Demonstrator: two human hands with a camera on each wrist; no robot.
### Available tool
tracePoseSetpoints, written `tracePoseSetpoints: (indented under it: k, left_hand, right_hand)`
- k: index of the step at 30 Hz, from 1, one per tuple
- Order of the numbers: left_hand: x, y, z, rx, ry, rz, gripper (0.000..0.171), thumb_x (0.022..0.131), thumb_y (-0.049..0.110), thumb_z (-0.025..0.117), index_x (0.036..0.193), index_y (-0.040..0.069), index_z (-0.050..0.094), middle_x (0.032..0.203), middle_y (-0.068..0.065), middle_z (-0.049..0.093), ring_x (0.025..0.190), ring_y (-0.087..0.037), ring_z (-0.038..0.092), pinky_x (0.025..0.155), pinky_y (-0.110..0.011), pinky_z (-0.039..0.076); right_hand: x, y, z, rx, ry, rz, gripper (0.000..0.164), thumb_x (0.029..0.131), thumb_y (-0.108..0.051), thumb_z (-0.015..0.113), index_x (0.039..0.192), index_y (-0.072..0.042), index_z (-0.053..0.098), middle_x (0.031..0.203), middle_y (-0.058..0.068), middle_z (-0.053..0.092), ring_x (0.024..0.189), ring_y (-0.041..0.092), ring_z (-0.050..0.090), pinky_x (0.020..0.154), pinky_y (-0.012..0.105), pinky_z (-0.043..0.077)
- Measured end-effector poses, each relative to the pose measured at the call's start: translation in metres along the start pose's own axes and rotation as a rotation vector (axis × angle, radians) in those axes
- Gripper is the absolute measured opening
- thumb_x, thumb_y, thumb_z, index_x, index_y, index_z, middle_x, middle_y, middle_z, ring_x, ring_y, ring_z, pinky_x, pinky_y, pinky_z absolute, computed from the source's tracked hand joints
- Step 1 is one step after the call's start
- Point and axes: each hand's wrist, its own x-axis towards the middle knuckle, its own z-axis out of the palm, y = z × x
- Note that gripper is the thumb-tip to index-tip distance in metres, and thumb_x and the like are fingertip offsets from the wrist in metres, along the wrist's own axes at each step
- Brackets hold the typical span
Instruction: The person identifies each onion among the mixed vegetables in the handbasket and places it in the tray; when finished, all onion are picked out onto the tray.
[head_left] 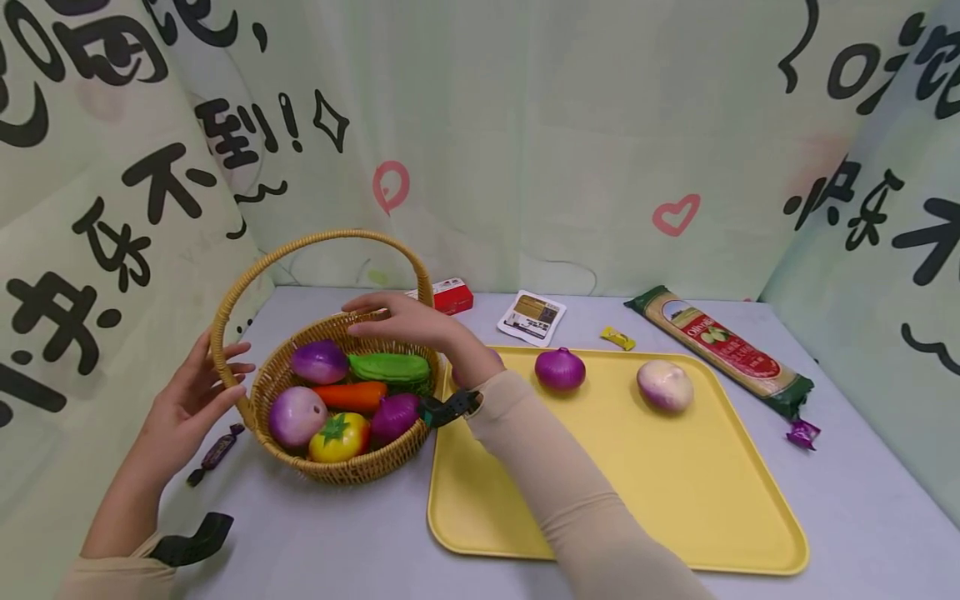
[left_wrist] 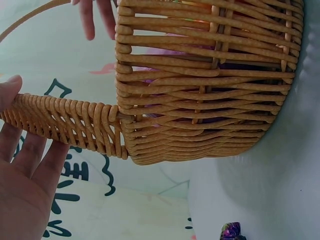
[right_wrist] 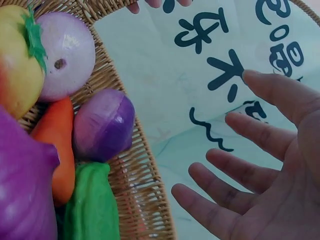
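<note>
A wicker basket [head_left: 352, 471] with a tall handle stands at the left of the table. It holds a green cucumber [head_left: 390, 367], a carrot [head_left: 351, 396], a yellow-red tomato [head_left: 340, 437], a purple onion [head_left: 395, 418] and two round purple-white vegetables [head_left: 297, 415]. My left hand [head_left: 180, 412] holds the lower left of the basket handle [left_wrist: 65, 122], thumb on one side and fingers on the other. Over the basket's far right rim hovers my right hand [head_left: 420, 325]; the right wrist view shows its fingers [right_wrist: 245, 170] spread, with nothing in them.
On the yellow tray [head_left: 622, 492] lie a purple onion [head_left: 560, 369] and a purple-white turnip [head_left: 665, 386]. Behind it are a red box [head_left: 452, 296], a white packet [head_left: 532, 318] and a yellow candy [head_left: 618, 337]. A pasta bag [head_left: 723, 346] and purple candy [head_left: 803, 434] lie right; a dark candy [head_left: 216, 454] lies left.
</note>
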Motion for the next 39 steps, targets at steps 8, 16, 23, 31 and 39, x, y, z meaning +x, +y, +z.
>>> tracePoseSetpoints:
  k: [8,16,23,31,39]
  left_hand:
    - [0.000,0.000,0.000,-0.004,-0.001,0.012,0.085,0.089,-0.009,0.053,0.153,0.025,0.009,0.132,0.027,0.045,0.110,0.014,0.052,0.081,-0.003,0.045]
    - [0.000,-0.001,-0.001,-0.009,-0.005,0.028,0.083,0.090,-0.007,0.053,0.153,0.024,0.008,0.132,0.026,0.045,0.110,0.013,0.052,0.082,-0.003,0.045]
    - [-0.001,-0.001,0.000,-0.013,-0.001,0.019,0.085,0.089,-0.009,0.053,0.153,0.025,0.008,0.131,0.028,0.045,0.110,0.013,0.052,0.080,-0.003,0.046]
    - [0.000,0.001,0.000,-0.006,0.005,-0.013,0.083,0.090,-0.007,0.054,0.152,0.026,0.010,0.130,0.028,0.045,0.109,0.013,0.052,0.080,-0.003,0.046]
    - [-0.001,0.002,0.000,-0.002,0.013,-0.018,0.083,0.090,-0.007,0.054,0.152,0.026,0.010,0.130,0.028,0.045,0.110,0.013,0.052,0.081,-0.003,0.046]
  right_hand:
    - [0.018,0.003,0.011,0.002,-0.004,0.051,0.045,0.095,-0.031,0.053,0.135,-0.009,0.051,0.135,0.008,0.054,0.120,0.017,0.053,0.098,0.028,0.047]
    - [0.028,0.008,0.026,-0.169,-0.017,0.140,0.045,0.094,-0.038,0.053,0.132,-0.013,0.055,0.135,0.004,0.054,0.125,0.018,0.050,0.104,0.029,0.042]
    - [0.037,0.010,0.031,-0.242,-0.033,0.160,0.046,0.095,-0.045,0.047,0.127,-0.015,0.060,0.128,0.002,0.058,0.114,0.013,0.055,0.098,0.027,0.045]
    - [0.053,0.012,0.047,-0.168,-0.041,0.253,0.058,0.095,-0.053,0.040,0.117,-0.003,0.061,0.102,0.008,0.060,0.098,0.018,0.057,0.086,0.026,0.045]
    - [0.059,0.012,0.061,-0.144,-0.033,0.356,0.073,0.093,-0.060,0.036,0.142,-0.006,0.042,0.145,0.012,0.044,0.135,0.024,0.042,0.112,0.033,0.033]
